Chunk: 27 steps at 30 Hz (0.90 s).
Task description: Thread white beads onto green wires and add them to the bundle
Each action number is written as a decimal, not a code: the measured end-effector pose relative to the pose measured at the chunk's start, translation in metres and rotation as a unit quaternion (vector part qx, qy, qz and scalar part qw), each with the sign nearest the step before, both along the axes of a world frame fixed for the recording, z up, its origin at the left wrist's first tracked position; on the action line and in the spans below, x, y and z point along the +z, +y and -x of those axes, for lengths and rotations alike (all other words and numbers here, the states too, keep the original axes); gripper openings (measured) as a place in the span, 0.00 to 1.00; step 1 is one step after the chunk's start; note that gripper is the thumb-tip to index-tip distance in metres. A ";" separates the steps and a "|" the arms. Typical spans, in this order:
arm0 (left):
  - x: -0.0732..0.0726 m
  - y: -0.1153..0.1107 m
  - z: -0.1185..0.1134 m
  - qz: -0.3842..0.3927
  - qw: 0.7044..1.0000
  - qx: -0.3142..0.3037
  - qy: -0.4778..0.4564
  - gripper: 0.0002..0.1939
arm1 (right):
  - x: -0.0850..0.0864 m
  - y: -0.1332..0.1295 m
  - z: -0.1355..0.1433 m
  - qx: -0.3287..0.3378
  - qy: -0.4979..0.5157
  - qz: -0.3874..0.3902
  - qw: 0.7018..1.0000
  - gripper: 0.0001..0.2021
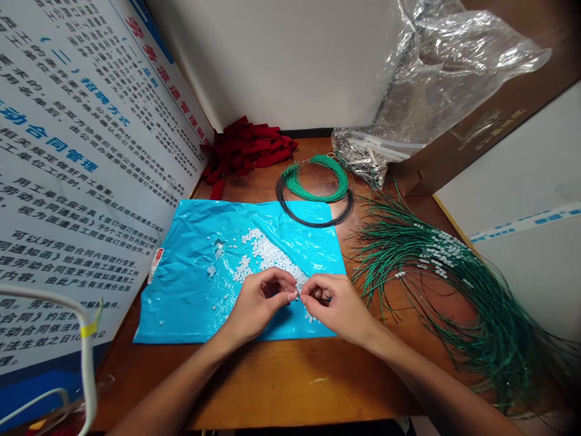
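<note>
Over the front part of a blue plastic sheet (190, 272), my left hand (263, 301) and my right hand (331, 303) meet fingertip to fingertip. Both are closed in a pinch; what lies between the fingertips is too small to name. Many small white beads (270, 254) are heaped on the sheet just beyond my hands. A coil of green wire (324, 197) and a coil of black wire (290, 216) overlap at the sheet's back right edge. A large bundle of green wires (494, 327) with white pieces on them (442, 248) spreads over the table on the right.
Dark red pieces (247, 151) are piled at the back left. A clear plastic bag (363, 160) with metal parts lies at the back right beside a brown box (458, 142). Printed boards (91, 157) stand along the left. A white cable (86, 351) hangs at the lower left.
</note>
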<state>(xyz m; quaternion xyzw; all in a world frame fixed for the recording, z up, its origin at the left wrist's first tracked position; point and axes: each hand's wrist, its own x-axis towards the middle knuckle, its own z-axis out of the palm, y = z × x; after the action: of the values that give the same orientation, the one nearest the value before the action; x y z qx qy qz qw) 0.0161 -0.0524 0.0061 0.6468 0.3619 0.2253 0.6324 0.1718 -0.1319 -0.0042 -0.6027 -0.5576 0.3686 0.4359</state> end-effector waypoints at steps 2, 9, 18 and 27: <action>0.001 0.000 0.000 0.001 1.000 0.000 -0.002 0.06 | -0.001 -0.001 0.000 -0.002 0.004 0.006 1.000 0.05; 0.002 -0.001 0.000 -0.004 1.000 0.000 0.000 0.05 | -0.003 -0.002 -0.001 -0.001 -0.002 0.019 1.000 0.05; 0.000 0.000 0.000 -0.001 1.000 0.004 -0.005 0.05 | -0.001 -0.001 -0.001 0.007 -0.016 0.004 1.000 0.05; 0.000 -0.001 0.001 -0.013 1.000 -0.001 -0.003 0.04 | -0.003 -0.002 0.000 -0.001 -0.037 -0.002 0.999 0.05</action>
<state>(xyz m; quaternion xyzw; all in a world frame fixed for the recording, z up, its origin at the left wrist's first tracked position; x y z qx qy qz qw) 0.0152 -0.0537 0.0063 0.6551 0.3564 0.2311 0.6248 0.1721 -0.1342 -0.0075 -0.6158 -0.5732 0.3443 0.4167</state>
